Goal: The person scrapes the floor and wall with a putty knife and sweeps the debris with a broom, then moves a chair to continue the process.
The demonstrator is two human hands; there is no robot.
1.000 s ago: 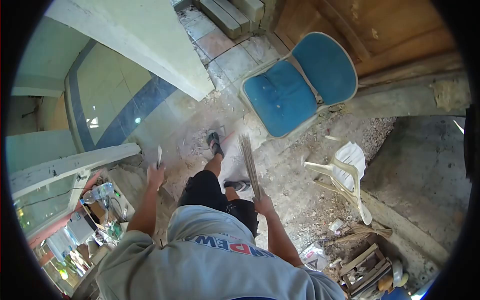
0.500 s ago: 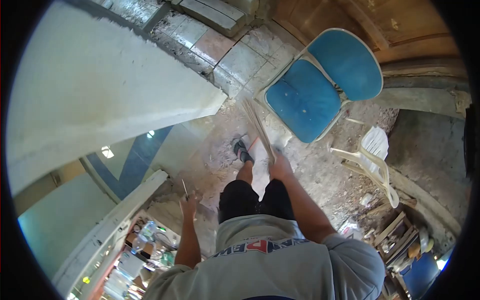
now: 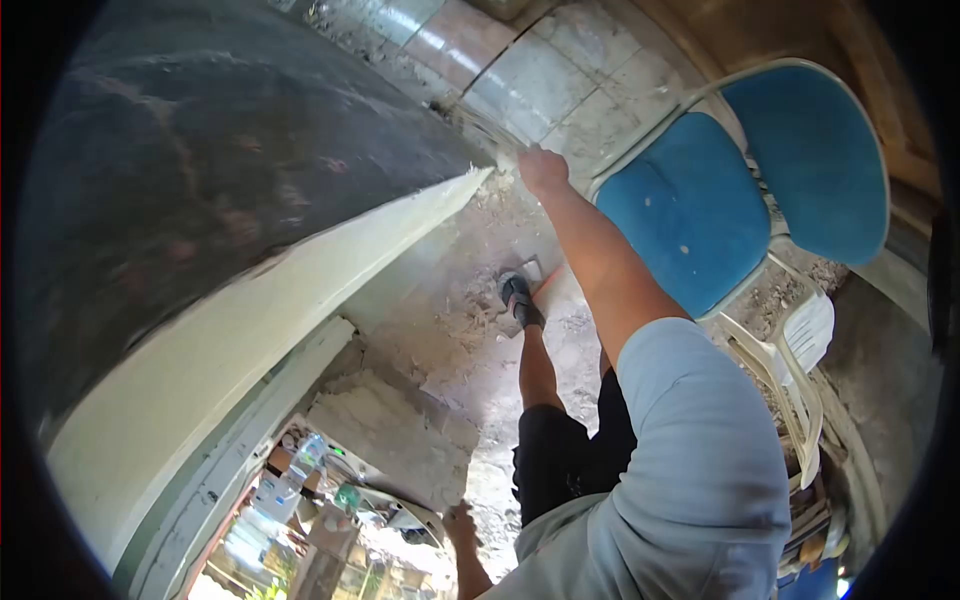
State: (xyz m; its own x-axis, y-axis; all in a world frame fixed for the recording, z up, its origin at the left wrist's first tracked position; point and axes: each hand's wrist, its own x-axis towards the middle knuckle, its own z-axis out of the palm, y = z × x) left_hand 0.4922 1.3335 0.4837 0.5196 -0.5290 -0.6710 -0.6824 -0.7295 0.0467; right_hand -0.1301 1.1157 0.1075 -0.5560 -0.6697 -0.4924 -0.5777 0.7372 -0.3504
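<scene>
My right hand (image 3: pixel 543 170) is stretched far forward, closed around the end of a stick broom. Its thin bristles (image 3: pixel 488 128) show only as a faint blur against the tiles, by the end of the wall. Low in the view, my left hand (image 3: pixel 460 524) hangs beside my leg with its fingers curled in; what it holds is hidden. Dust and rubble cover the floor (image 3: pixel 430 335) around my sandalled foot (image 3: pixel 515 297).
A blue padded chair (image 3: pixel 685 215) stands close at the right of my arm, with a white plastic chair (image 3: pixel 800 345) behind it. At left a wall (image 3: pixel 290 290) juts out. Bottles and clutter (image 3: pixel 305 465) lie at lower left.
My right hand has swung forward with the broom, towards the wall's end and the tiles. My left hand has dropped back, and the thin stick seen in it is out of sight.
</scene>
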